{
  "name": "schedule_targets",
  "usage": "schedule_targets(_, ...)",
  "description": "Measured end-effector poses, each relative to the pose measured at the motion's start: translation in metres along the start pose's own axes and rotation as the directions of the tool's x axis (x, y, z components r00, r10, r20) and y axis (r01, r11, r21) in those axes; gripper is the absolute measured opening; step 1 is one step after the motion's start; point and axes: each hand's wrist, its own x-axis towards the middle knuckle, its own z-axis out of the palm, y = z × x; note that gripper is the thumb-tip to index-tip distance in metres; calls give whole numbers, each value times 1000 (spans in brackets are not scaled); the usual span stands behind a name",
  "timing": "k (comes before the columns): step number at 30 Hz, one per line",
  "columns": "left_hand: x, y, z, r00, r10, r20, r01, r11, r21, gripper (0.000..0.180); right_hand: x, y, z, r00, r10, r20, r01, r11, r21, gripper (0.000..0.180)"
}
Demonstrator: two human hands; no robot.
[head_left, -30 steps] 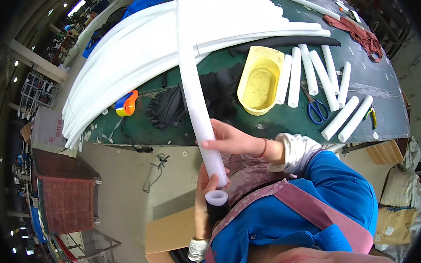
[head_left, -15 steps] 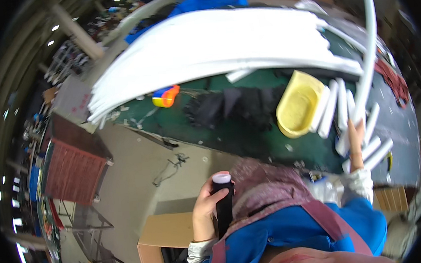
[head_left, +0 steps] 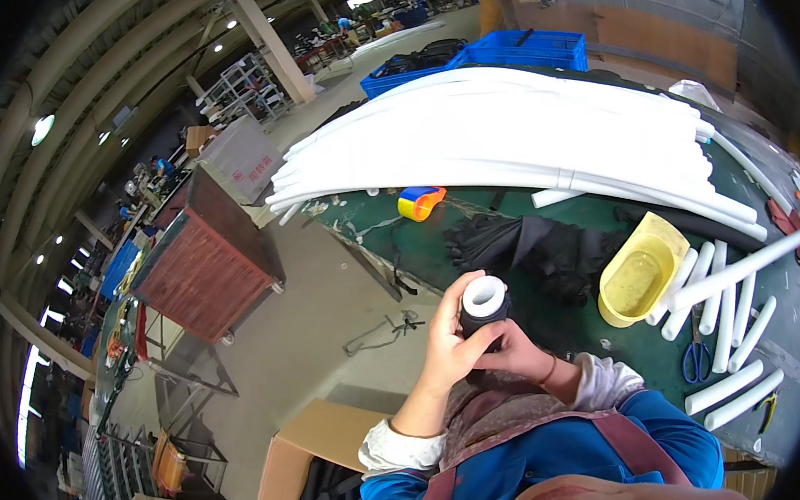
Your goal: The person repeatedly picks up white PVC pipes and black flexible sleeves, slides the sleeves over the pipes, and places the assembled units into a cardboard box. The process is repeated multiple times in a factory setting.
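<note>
In front of my body, my left hand [head_left: 445, 345] wraps round a short white foam tube [head_left: 484, 286] covered by a black sleeve [head_left: 486, 316]. The tube stands with its open white end up, poking out above the sleeve. My right hand [head_left: 524, 357] closes on the same sleeve from the right, lower down; its fingertips are partly hidden. Beyond my hands, crumpled black fabric sleeves [head_left: 551, 255] lie on the green table [head_left: 572, 347]. To the right are a yellow plastic scoop-shaped container [head_left: 626, 312] and several short white tubes [head_left: 726, 314].
Long white tubes [head_left: 494, 134] are piled across the table's far side. Scissors with blue handles [head_left: 696, 363] lie among the short tubes. A coloured ring-shaped object [head_left: 422, 204] sits near the left edge. At lower left, a cardboard box [head_left: 325, 425] holds black tubes.
My right hand has left the white tubes at the right and come over to the sleeved tube. My left hand has lifted it higher. A long white tube that stood up now lies lower.
</note>
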Motion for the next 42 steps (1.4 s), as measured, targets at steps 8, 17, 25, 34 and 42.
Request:
schedule_targets(8,-31,-7,-9,993,-102,-55,111,973,203,72,0,53,23,977,-196,-88,166,948,-273,55)
schedule_targets(17,27,111,-59,832,473,-291,-458,881,123,40,-20,60,32,950,310,-27,-309,950,40,41)
schedule_targets(25,-4,27,-75,957,-33,-288,41,999,23,28,27,32,23,959,248,-136,-247,969,24,23)
schedule_targets(34,-7,34,-62,953,-28,-302,73,988,139,16,17,37,34,983,158,-96,-173,971,-163,33)
schedule_targets(42,-22,36,-47,950,308,-50,-94,437,895,27,15,42,37,981,138,-134,-163,967,-194,32)
